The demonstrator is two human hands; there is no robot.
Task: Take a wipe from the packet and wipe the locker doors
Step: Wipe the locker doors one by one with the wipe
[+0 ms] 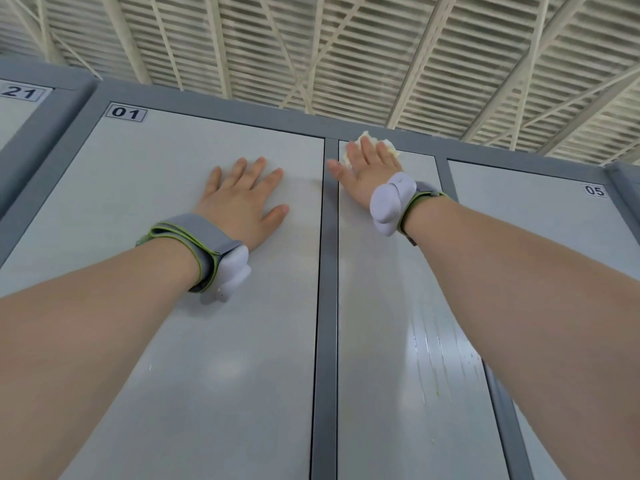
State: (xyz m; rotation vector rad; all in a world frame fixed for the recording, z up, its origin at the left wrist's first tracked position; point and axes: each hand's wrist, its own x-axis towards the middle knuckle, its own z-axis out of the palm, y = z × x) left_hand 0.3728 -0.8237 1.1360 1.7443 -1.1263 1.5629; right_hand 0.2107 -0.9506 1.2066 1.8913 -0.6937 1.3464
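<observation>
Light grey locker doors in a darker grey frame fill the view, seen from below. My left hand [242, 199] lies flat with spread fingers on the door marked 01 [173, 341]. My right hand [369, 173] presses a crumpled pale yellow wipe [389, 147] with straight fingers against the top of the middle door [398, 375]. The wipe shows above and beside the fingers; most of it is hidden under the palm. Wet streaks run down the middle door below my right forearm. The wipe packet is not in view.
A door marked 05 [554, 237] is on the right, and one marked 21 [14, 112] at the far left. A dark grey frame post [327, 306] separates doors 01 and the middle one. Above the lockers is a slatted ceiling with white beams [381, 57].
</observation>
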